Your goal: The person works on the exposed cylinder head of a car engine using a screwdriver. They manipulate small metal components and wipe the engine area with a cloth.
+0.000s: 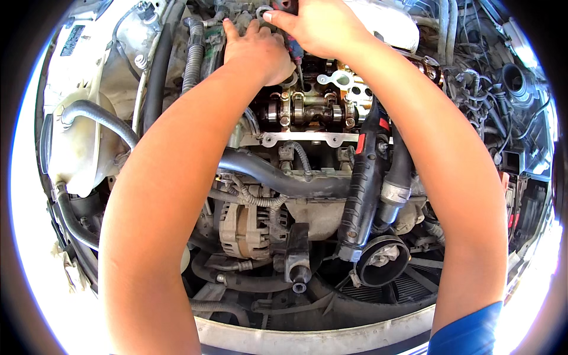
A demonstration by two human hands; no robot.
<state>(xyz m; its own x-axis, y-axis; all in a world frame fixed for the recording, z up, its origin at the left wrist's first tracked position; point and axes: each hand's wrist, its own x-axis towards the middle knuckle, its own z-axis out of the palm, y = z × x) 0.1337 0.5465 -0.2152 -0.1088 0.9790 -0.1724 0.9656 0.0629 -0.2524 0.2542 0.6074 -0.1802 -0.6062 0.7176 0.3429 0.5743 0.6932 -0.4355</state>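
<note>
Engine sits uncovered; the left hand spreads at its far end, perhaps for bracing, beside the right hand (I can't tell what either grips).

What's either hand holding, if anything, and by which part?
It cannot be told: the right hand is partly cut off at the top edge; the left hand hides its own palm.

Remotely, I log a vehicle work area: 1 open engine bay with exposed camshafts, alternator and coolant tank.
</note>
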